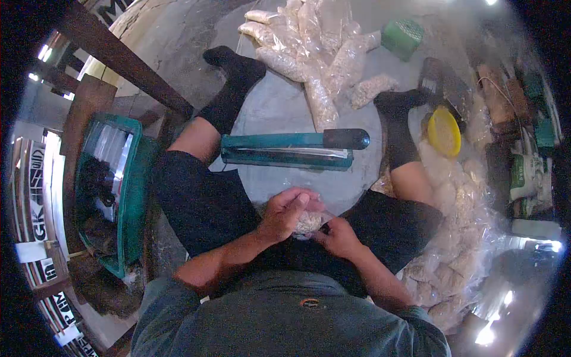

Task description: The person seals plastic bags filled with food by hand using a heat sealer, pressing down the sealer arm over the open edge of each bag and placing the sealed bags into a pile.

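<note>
Low in front of my body, both hands hold a clear plastic bag (308,224) with pale, small pieces inside. My left hand (286,213) curls around the bag's upper left side. My right hand (340,239) pinches the bag at its lower right. Just beyond the hands lies a teal hand-operated bag sealer (270,141) with a black end on its arm, placed crosswise between my legs. I cannot make out the exact kind of the pale pieces.
Filled clear bags (309,53) are piled ahead, beside a green basket (402,40). A yellow bowl (444,132) stands at right, above a large heap of filled bags (455,238). At left are a green crate (129,196) and a wooden beam (128,56).
</note>
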A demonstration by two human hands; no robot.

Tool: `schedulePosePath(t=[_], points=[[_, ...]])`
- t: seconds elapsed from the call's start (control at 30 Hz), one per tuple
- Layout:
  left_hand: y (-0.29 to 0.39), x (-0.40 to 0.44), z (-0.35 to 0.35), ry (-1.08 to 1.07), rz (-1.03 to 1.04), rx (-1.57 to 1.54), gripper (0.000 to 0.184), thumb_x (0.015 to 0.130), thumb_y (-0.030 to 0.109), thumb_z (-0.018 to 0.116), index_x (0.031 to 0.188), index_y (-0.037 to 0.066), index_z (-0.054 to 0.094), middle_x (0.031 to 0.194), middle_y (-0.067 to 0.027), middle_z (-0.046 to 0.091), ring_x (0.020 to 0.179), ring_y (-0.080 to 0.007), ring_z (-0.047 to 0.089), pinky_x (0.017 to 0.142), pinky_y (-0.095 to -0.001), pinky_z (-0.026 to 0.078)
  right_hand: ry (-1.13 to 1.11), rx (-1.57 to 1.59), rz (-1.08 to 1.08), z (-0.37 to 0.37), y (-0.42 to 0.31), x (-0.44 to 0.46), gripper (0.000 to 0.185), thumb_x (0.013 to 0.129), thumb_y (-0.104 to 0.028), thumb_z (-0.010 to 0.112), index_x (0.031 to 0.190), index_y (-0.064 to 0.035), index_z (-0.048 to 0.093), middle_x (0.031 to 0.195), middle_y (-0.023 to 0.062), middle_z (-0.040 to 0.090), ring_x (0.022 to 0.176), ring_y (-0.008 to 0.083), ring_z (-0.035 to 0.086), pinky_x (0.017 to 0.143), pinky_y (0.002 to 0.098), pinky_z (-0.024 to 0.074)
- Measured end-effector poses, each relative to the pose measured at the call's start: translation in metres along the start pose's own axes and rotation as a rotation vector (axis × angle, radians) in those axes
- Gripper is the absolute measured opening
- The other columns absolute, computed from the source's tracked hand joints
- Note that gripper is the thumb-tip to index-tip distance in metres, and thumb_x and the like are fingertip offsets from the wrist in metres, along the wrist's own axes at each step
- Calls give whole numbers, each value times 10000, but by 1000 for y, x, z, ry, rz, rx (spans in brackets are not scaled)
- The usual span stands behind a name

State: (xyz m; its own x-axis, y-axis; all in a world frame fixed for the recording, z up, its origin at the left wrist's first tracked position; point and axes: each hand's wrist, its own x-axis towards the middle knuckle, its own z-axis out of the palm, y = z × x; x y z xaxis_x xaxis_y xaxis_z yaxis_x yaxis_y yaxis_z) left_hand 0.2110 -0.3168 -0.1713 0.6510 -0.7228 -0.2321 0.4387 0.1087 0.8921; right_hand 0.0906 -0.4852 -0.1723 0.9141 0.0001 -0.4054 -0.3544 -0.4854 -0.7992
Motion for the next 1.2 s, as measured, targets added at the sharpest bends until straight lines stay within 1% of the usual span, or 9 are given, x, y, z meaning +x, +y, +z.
schedulePosePath(t=[0.17,0.37,0.47,0.53,0.67,0.77,0.97,1.1,1.2], points=[[7,1,-1,-8,-6,22,436,1056,388,497,1189,-16,596,1084,-165,713,991,-212,695,890,-354,556,-3,-54,7,3,14,7,503,834,-211,751,1280,-57,578,1093,199,704,1003,386,685,907,457,535],[22,-12,11,64,-10,121,547,1039,527,448,1065,16,641,1037,-116,701,1021,-208,662,950,-374,500,-317,160,-64,0,13,23,789,774,-256,849,1437,-72,462,1343,160,604,1257,312,569,1080,416,436],[40,-21,1,178,181,143,511,1038,511,467,1151,28,589,1068,-121,692,978,-241,689,919,-416,532,-385,104,-52,-15,3,25,876,741,-283,883,1463,-76,431,1439,146,534,1332,290,500,1132,402,379],[58,-18,-16,223,245,-715,681,936,707,479,1200,97,626,1239,-135,651,1191,-269,601,1041,-460,458,-336,199,-21,-40,-17,17,741,783,-327,854,1384,-46,526,1331,150,624,1209,259,594,1057,388,446],[-3,-30,-27,313,-114,-1252,1023,745,877,525,1387,81,525,1341,-131,609,1260,-347,553,1134,-505,375,-215,244,206,-23,-23,8,453,871,-384,780,1108,-7,704,957,95,747,873,181,690,837,363,539],[-59,-27,-39,325,-431,-1146,728,890,666,599,1339,95,561,1284,-133,638,1229,-343,573,1126,-512,386,-299,272,275,-27,-71,-9,434,885,-365,768,1116,-4,699,980,79,746,874,166,682,834,354,541],[-56,-13,-44,214,-333,-1089,315,1015,310,571,1208,65,614,1171,-115,675,1101,-276,646,1001,-468,500,-474,467,307,-58,-63,-40,372,897,-236,772,1198,-43,671,1109,37,723,1004,118,639,938,319,507],[-11,-9,-22,290,-313,-917,252,977,211,635,1180,62,630,1116,-87,689,1028,-247,672,957,-435,527,-550,160,253,-76,-50,-34,373,880,-244,778,1186,-58,675,1074,68,738,999,201,682,937,358,514],[7,-14,-10,330,-163,-694,246,942,127,677,1176,56,651,1095,-61,704,999,-211,682,933,-389,536,-351,-446,112,-75,-40,-22,422,835,-252,781,1166,-16,671,1020,166,719,972,255,686,880,368,524]])
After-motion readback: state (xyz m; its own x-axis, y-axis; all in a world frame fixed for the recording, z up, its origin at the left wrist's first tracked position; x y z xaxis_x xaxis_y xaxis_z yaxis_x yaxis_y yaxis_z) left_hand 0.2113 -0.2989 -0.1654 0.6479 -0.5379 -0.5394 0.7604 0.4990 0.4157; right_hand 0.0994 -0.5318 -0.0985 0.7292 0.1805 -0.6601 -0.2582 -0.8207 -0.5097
